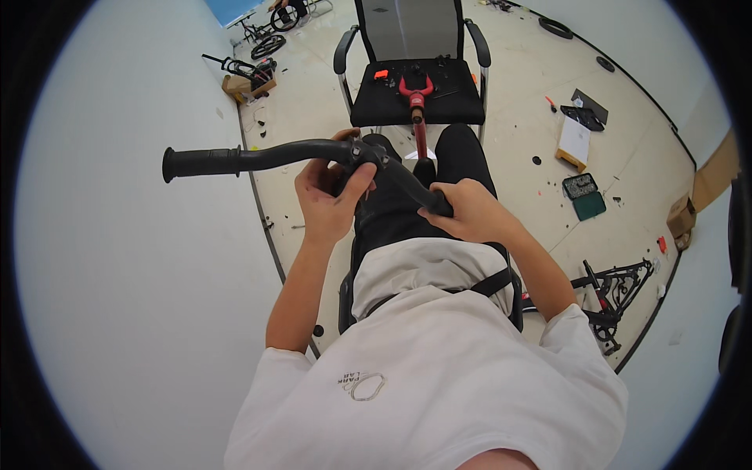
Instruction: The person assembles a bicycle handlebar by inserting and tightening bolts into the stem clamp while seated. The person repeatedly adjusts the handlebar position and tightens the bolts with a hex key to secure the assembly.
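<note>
Above my lap I hold a black bicycle handlebar (290, 153) with both hands. My left hand (329, 200) is closed around its middle, thumb beside a clamp (368, 154) with bolts. On the other side, my right hand (470, 210) grips the bar near its right end, which points down toward me. The bar's left end carries a black grip (202, 163) and reaches far out to the left. Beyond the handlebar, a red bicycle fork (415, 95) leans from between my knees against the seat of an office chair (384, 82).
Small parts and an orange item (381, 75) lie on the chair. At right are an open green case (587, 205), a white-topped box (574, 143) and a black bike frame (615, 301). A cardboard box with parts (249, 88) stands at far left, near another person (291, 9).
</note>
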Demonstrator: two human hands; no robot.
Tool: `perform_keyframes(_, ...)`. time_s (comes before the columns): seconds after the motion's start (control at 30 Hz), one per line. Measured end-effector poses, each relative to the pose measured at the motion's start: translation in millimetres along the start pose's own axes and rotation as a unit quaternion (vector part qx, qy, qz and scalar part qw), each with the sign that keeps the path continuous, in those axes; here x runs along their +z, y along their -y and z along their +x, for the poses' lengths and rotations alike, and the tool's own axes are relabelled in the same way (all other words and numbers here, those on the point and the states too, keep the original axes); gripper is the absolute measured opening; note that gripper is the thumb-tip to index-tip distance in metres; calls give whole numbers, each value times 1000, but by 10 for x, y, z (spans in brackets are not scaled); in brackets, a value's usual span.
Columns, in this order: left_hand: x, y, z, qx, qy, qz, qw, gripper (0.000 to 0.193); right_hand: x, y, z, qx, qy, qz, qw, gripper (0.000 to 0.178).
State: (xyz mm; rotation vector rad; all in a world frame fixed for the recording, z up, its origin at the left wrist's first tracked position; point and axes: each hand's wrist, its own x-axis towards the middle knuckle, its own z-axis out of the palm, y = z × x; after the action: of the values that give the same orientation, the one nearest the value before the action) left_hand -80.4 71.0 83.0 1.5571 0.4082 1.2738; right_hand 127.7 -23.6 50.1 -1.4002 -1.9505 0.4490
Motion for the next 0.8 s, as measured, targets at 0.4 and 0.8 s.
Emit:
perform_keyframes(0.4, -138, 159, -71, -95, 72, 2, 993, 34, -279, -57, 52, -43, -179, -10, 983, 29)
perform_keyframes(0.8, -152, 21, 5, -106, 32, 31, 993, 17, 809, -1125, -329, 348, -159, 443, 811, 32)
